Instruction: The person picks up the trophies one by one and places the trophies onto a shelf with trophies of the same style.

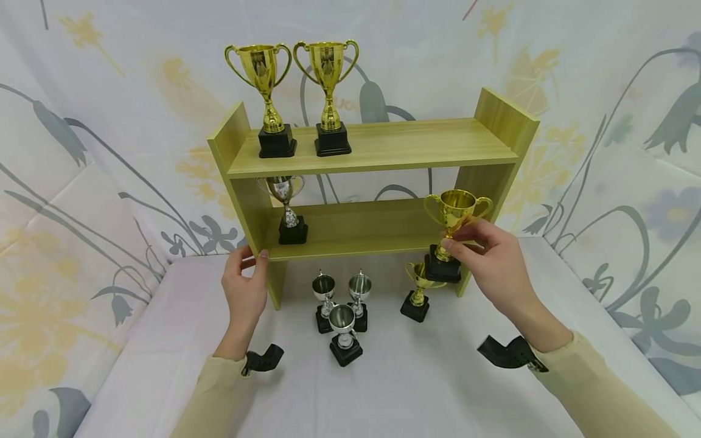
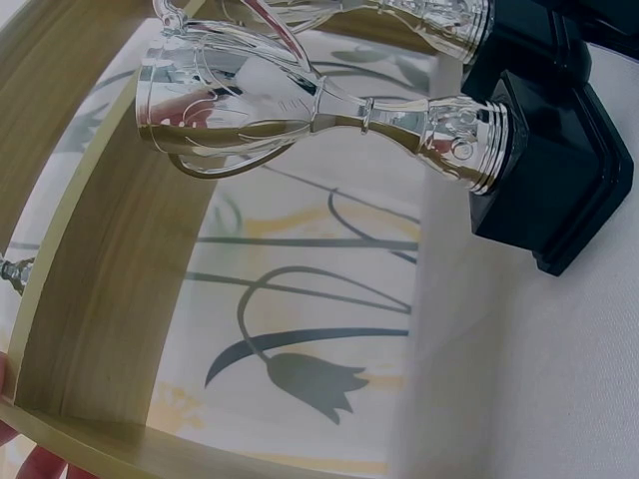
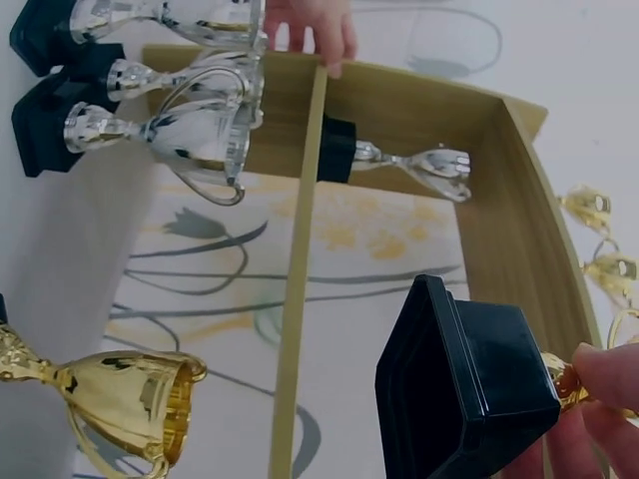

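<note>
The left hand (image 1: 244, 286) gripped the front left corner of the wooden shelf unit (image 1: 372, 146), thumb and fingers curled round the edge of the lower board; in the left wrist view only fingertips (image 2: 40, 461) showed at that edge. Just right of this grip, on the lower board, stood a silver trophy (image 1: 287, 207) on a black base. Above the grip, on the top board, two tall gold trophies (image 1: 296, 91) stood side by side, close but apart.

Between the two hands, on the white table (image 1: 411, 389) in front of the shelf, three small silver trophies (image 1: 342, 316) stood in a tight cluster, the front one nearest the camera. A small gold trophy (image 1: 417, 292) stood to their right, just below and left of the right grip.

The right hand (image 1: 490, 255) pinched a gold trophy (image 1: 456, 213) by its stem, fingers (image 3: 609, 374) closed just above its black base (image 3: 464, 384). The trophy stood upright at the right end of the lower board; whether its base touched the board could not be told. The right upright of the shelf stood just behind this grip.
</note>
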Motion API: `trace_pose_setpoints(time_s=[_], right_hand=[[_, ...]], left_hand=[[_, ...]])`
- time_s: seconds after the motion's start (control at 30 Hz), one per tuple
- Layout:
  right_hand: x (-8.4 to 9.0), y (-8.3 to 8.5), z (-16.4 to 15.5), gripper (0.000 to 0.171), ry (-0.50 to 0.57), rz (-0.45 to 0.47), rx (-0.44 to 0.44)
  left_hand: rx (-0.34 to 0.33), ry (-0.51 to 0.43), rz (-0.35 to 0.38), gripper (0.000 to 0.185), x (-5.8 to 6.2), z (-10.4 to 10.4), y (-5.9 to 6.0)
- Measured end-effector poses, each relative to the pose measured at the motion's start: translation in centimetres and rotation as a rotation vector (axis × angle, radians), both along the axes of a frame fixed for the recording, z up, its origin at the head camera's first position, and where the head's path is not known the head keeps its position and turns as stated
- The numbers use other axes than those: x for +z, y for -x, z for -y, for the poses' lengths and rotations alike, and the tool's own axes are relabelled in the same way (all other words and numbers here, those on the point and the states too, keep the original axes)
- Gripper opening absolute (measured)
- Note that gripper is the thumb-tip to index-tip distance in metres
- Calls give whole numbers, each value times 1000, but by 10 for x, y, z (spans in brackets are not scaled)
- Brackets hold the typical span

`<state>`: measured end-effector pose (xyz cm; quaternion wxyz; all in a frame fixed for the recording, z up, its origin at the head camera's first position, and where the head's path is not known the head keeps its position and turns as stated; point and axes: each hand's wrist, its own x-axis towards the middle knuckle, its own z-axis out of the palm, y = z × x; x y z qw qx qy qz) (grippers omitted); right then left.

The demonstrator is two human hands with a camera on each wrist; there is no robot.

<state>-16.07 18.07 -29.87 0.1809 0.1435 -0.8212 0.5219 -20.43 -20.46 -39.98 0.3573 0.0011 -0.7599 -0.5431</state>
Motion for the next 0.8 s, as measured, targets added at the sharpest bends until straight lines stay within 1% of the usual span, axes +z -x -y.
trace_pose_setpoints(time_s=[0.13,0.37,0.63,0.8], right_hand=[[4,1,3,21,4,-16,14],[11,3,8,22,-12,-34,24],[23,5,11,19,-17,-61,38],[26,6,13,18,-3,-76,47]], left_hand=[[-2,2,-6,27,0,0,0],[4,4,8,28,1,0,-1],[7,3,4,27,1,0,-1],[11,6,13,28,1,-1,-1]])
